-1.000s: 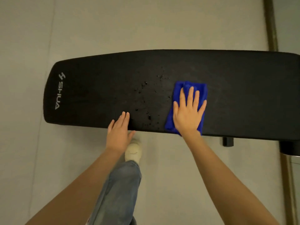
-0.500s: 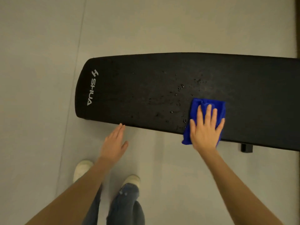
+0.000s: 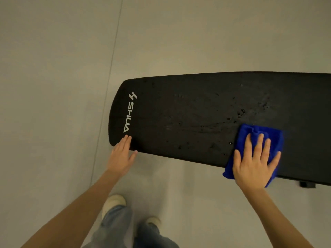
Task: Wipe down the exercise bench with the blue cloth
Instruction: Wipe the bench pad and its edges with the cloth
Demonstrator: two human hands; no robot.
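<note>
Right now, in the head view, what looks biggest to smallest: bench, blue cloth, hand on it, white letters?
1. exercise bench
2. blue cloth and right hand, about alike, so unranked
3. white letters

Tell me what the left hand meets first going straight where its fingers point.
The left hand lies at the near corner of the bench; straight on, it would probably slide over the white SHUA logo first.

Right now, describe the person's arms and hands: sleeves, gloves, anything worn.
The left hand and right hand are bare: no gloves, and no rings show on the fingers. The left forearm and right forearm are uncovered to the frame edge, with no sleeves, watch or wristbands in view.
</note>
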